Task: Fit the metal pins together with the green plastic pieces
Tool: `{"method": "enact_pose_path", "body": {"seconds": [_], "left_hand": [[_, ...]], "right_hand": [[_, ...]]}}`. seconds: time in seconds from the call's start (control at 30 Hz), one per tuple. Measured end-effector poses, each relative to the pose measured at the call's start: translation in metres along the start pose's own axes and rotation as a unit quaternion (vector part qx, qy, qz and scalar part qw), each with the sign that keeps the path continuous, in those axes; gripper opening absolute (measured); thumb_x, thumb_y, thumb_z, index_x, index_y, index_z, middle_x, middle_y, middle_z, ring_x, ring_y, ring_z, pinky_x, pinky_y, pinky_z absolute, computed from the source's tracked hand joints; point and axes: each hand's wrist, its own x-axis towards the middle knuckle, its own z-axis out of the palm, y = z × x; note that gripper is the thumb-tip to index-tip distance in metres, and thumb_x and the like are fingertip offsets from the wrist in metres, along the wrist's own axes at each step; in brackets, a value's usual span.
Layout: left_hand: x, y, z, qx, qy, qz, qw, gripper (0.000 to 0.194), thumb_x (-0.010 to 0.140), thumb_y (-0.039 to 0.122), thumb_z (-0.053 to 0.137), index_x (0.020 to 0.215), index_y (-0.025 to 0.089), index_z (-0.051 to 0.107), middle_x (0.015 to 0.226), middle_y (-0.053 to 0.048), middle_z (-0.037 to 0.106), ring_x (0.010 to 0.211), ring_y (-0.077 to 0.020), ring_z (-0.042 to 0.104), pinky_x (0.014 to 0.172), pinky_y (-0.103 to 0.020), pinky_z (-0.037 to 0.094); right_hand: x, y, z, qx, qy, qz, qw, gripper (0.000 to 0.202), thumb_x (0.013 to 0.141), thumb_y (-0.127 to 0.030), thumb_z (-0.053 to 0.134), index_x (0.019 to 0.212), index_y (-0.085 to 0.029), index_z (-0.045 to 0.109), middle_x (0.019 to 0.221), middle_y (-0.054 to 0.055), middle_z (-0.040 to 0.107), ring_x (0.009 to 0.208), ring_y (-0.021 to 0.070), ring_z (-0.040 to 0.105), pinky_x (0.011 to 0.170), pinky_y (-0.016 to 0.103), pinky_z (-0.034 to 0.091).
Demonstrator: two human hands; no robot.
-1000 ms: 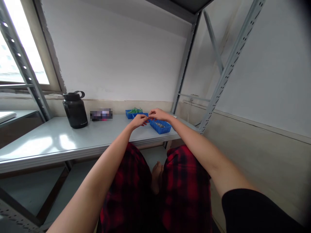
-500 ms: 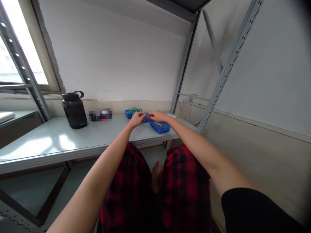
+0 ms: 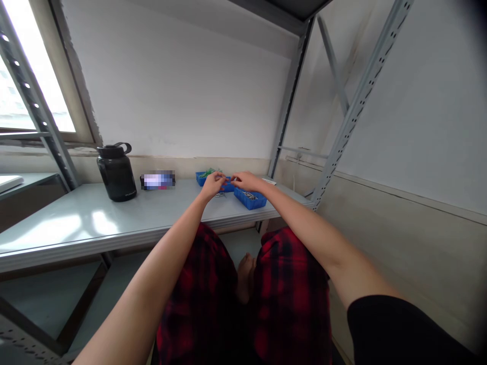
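Note:
Close together above the shelf's right part, my left hand (image 3: 214,184) and my right hand (image 3: 245,181) each have their fingers pinched. Whatever sits between the fingertips is too small to make out. Behind my left hand a blue bin (image 3: 200,178) holds green pieces (image 3: 208,173). Another blue bin (image 3: 229,187) shows between the two hands, partly covered by them. Below my right hand stands a blue bin (image 3: 254,204) with small metallic-looking parts in it. A few thin small pieces (image 3: 220,194) lie on the surface under my left hand.
A black water bottle (image 3: 116,175) stands on the left of the grey metal shelf (image 3: 152,210). Beside it lies a blurred-out object (image 3: 158,180). A white flat item (image 3: 269,181) lies behind the right bin. Perforated uprights (image 3: 361,101) frame the shelf, and my knees are below its front edge.
Both hands stay nearly in place, with small shifts of the fingers; my right hand is slightly higher and further left. The blurred object's display looks brighter and bluer.

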Motion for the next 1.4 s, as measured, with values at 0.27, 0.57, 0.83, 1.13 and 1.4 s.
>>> {"method": "enact_pose_path", "body": {"seconds": [0.27, 0.57, 0.83, 1.13, 1.4], "left_hand": [[0.002, -0.007, -0.002, 0.085, -0.047, 0.046, 0.994, 0.019, 0.084, 0.026, 0.066, 0.097, 0.013, 0.070, 0.070, -0.003, 0.066, 0.065, -0.0154, 0.061, 0.056, -0.024, 0.047], [0.003, -0.009, -0.003, 0.084, -0.061, 0.044, 0.994, 0.033, 0.074, 0.029, 0.078, 0.102, 0.014, 0.069, 0.062, 0.000, 0.063, 0.059, -0.0153, 0.058, 0.055, -0.025, 0.043], [0.001, -0.007, -0.003, 0.087, -0.068, 0.041, 0.993, 0.030, 0.075, 0.024, 0.076, 0.102, 0.012, 0.069, 0.063, -0.001, 0.065, 0.060, -0.0157, 0.059, 0.057, -0.025, 0.045], [0.001, -0.009, -0.004, 0.093, -0.082, 0.038, 0.992, 0.017, 0.079, 0.029, 0.073, 0.082, 0.013, 0.071, 0.068, -0.003, 0.066, 0.059, -0.0141, 0.057, 0.056, -0.025, 0.044], [-0.001, -0.005, -0.005, 0.105, -0.083, 0.038, 0.990, 0.015, 0.081, 0.027, 0.067, 0.079, 0.012, 0.070, 0.066, -0.002, 0.062, 0.060, -0.0141, 0.055, 0.056, -0.026, 0.044]], "right_hand": [[-0.001, -0.003, 0.000, 0.000, 0.026, -0.018, 1.000, 0.030, 0.097, -0.025, 0.051, 0.121, -0.016, 0.065, 0.108, 0.010, 0.073, 0.094, 0.0193, 0.064, 0.076, 0.025, 0.042], [0.001, 0.001, 0.002, -0.013, -0.002, -0.026, 1.000, 0.026, 0.097, -0.023, 0.049, 0.114, -0.017, 0.068, 0.106, 0.009, 0.073, 0.088, 0.0189, 0.063, 0.072, 0.024, 0.041], [0.005, 0.008, 0.005, -0.023, -0.003, -0.026, 0.999, 0.023, 0.095, -0.026, 0.052, 0.107, -0.017, 0.069, 0.102, 0.009, 0.073, 0.085, 0.0187, 0.063, 0.069, 0.024, 0.040], [-0.001, 0.007, -0.002, -0.039, 0.022, 0.004, 0.999, 0.022, 0.096, -0.023, 0.052, 0.106, -0.015, 0.069, 0.109, 0.012, 0.072, 0.093, 0.0201, 0.064, 0.074, 0.024, 0.042], [-0.002, 0.007, -0.003, -0.054, 0.004, 0.018, 0.998, 0.021, 0.096, -0.021, 0.052, 0.107, -0.016, 0.069, 0.110, 0.010, 0.073, 0.094, 0.0189, 0.065, 0.073, 0.023, 0.042]]}}
